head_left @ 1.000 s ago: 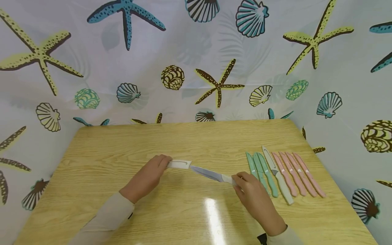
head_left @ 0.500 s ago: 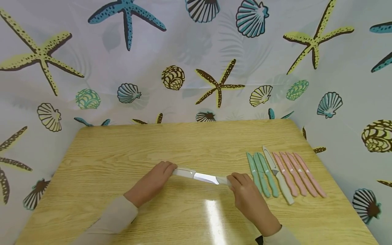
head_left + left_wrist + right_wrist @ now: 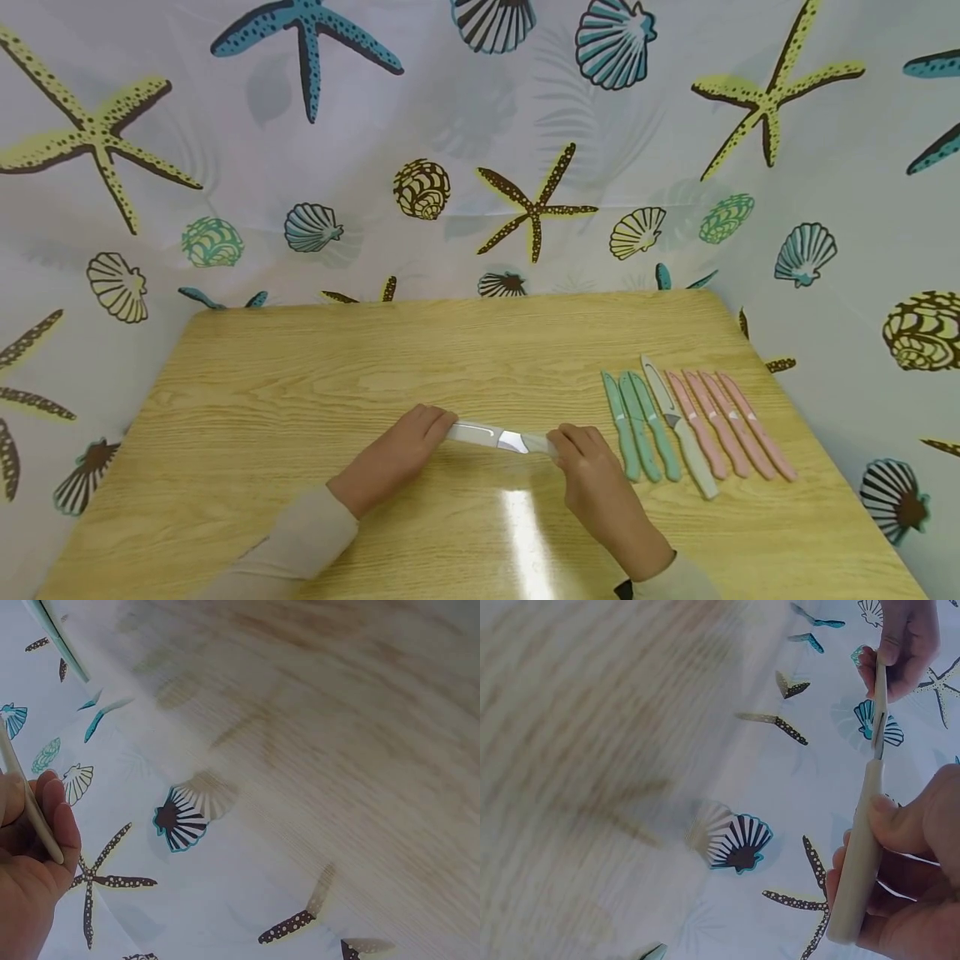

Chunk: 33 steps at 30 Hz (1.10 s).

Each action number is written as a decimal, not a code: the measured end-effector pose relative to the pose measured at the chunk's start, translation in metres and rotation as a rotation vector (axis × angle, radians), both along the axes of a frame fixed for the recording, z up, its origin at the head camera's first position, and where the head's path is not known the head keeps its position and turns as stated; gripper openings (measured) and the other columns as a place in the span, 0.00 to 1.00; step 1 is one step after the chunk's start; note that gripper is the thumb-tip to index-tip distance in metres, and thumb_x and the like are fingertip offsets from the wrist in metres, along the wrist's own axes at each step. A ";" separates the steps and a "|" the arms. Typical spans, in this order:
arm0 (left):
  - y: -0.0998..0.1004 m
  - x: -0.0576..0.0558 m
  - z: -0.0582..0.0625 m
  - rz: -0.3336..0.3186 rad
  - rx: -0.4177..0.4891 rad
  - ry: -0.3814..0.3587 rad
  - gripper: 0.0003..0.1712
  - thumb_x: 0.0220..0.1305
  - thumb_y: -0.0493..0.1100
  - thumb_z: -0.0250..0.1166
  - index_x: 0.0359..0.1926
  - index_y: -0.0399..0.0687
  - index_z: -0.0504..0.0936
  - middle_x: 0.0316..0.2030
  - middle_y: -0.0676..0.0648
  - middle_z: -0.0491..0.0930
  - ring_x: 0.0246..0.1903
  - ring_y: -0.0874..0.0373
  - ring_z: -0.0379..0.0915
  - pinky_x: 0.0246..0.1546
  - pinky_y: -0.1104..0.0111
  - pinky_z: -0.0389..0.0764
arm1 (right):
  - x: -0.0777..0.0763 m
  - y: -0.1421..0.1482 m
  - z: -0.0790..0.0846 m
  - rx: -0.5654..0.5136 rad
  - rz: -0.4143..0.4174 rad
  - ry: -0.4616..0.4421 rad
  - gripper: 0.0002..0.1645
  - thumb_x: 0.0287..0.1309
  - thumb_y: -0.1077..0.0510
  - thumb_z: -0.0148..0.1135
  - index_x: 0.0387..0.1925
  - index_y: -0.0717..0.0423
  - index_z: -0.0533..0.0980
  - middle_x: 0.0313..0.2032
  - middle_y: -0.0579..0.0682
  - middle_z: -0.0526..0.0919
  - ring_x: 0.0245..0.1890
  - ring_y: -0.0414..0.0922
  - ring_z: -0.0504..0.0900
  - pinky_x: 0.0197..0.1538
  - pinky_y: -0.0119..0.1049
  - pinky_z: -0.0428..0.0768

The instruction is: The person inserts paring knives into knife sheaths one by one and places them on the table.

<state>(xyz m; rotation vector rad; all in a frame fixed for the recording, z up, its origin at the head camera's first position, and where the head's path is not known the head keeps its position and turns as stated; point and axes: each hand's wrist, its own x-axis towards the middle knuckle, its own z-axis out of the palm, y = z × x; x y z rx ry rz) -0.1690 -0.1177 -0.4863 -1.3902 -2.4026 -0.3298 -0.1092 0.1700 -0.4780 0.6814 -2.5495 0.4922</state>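
My left hand [image 3: 401, 454] pinches the far end of a white knife sheath [image 3: 474, 433] between thumb and fingers. My right hand [image 3: 600, 487] grips the off-white handle of a knife [image 3: 513, 442], whose blade runs into the sheath's mouth with only a short shiny length showing by the handle. Sheath and knife form nearly one line over the middle of the table. In the right wrist view the thumb lies along the knife handle [image 3: 859, 862], and the sheath [image 3: 881, 682] lies beyond it in the left fingers. The left wrist view catches the sheath edge-on [image 3: 34, 806] in the fingers.
At the right of the wooden table [image 3: 360, 350] several sheathed knives lie side by side: green knives [image 3: 641, 425], a white knife [image 3: 682, 433] and pink knives [image 3: 731, 425]. A cloth [image 3: 337, 150] printed with shells and starfish hangs behind and along the sides.
The blade, at first outside the sheath, has slid mostly into it. My left hand has moved right and slightly nearer, and my right hand a little left.
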 end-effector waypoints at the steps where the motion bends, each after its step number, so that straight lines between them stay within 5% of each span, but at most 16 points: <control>1: 0.001 0.001 0.000 0.003 -0.006 0.008 0.28 0.56 0.27 0.62 0.58 0.32 0.65 0.51 0.41 0.70 0.52 0.52 0.65 0.57 0.66 0.64 | 0.000 -0.001 0.000 0.000 -0.001 -0.003 0.23 0.36 0.75 0.70 0.40 0.65 0.78 0.41 0.57 0.78 0.41 0.51 0.75 0.42 0.39 0.78; 7: 0.008 0.003 -0.002 0.012 -0.021 0.026 0.27 0.57 0.28 0.61 0.58 0.32 0.65 0.50 0.41 0.70 0.51 0.51 0.65 0.57 0.66 0.64 | 0.000 -0.004 0.002 -0.002 -0.005 -0.014 0.23 0.36 0.75 0.70 0.40 0.64 0.78 0.41 0.56 0.78 0.40 0.50 0.75 0.41 0.39 0.78; 10: 0.010 0.004 -0.004 0.017 -0.039 0.063 0.17 0.70 0.31 0.47 0.58 0.32 0.65 0.50 0.41 0.70 0.50 0.52 0.65 0.55 0.67 0.66 | 0.000 -0.006 0.002 -0.005 -0.001 -0.016 0.22 0.36 0.75 0.70 0.39 0.65 0.78 0.41 0.56 0.78 0.40 0.50 0.75 0.41 0.38 0.78; 12: 0.011 0.005 -0.005 0.019 -0.044 0.074 0.19 0.75 0.34 0.34 0.58 0.32 0.65 0.50 0.41 0.70 0.50 0.52 0.65 0.54 0.67 0.67 | 0.000 -0.008 0.002 -0.001 0.004 -0.018 0.21 0.37 0.75 0.69 0.39 0.66 0.78 0.40 0.57 0.78 0.40 0.50 0.75 0.42 0.38 0.77; 14: 0.010 0.005 -0.006 0.023 -0.049 0.076 0.20 0.76 0.35 0.31 0.58 0.31 0.65 0.50 0.41 0.71 0.49 0.52 0.66 0.54 0.66 0.67 | 0.000 -0.009 0.000 0.008 0.013 -0.020 0.21 0.38 0.75 0.69 0.40 0.66 0.77 0.41 0.57 0.78 0.40 0.51 0.74 0.42 0.37 0.77; 17: 0.007 0.005 -0.007 0.022 -0.042 0.060 0.18 0.69 0.30 0.48 0.58 0.32 0.65 0.49 0.41 0.71 0.49 0.52 0.66 0.55 0.66 0.66 | 0.001 -0.011 -0.001 0.022 0.026 -0.026 0.21 0.38 0.74 0.69 0.40 0.66 0.77 0.41 0.57 0.78 0.41 0.50 0.74 0.42 0.36 0.77; 20: 0.005 0.005 -0.006 0.012 -0.044 0.044 0.27 0.57 0.28 0.61 0.58 0.32 0.66 0.49 0.42 0.71 0.50 0.53 0.66 0.56 0.66 0.65 | 0.002 -0.011 0.000 0.037 0.030 -0.035 0.22 0.36 0.73 0.71 0.40 0.65 0.77 0.41 0.56 0.78 0.39 0.49 0.75 0.40 0.35 0.78; 33: 0.009 0.000 -0.001 -0.012 0.003 -0.015 0.26 0.57 0.29 0.62 0.57 0.36 0.66 0.49 0.45 0.70 0.50 0.56 0.65 0.54 0.70 0.66 | -0.001 -0.006 0.007 0.113 -0.005 -0.014 0.21 0.35 0.69 0.73 0.38 0.63 0.79 0.39 0.54 0.80 0.36 0.48 0.74 0.39 0.38 0.76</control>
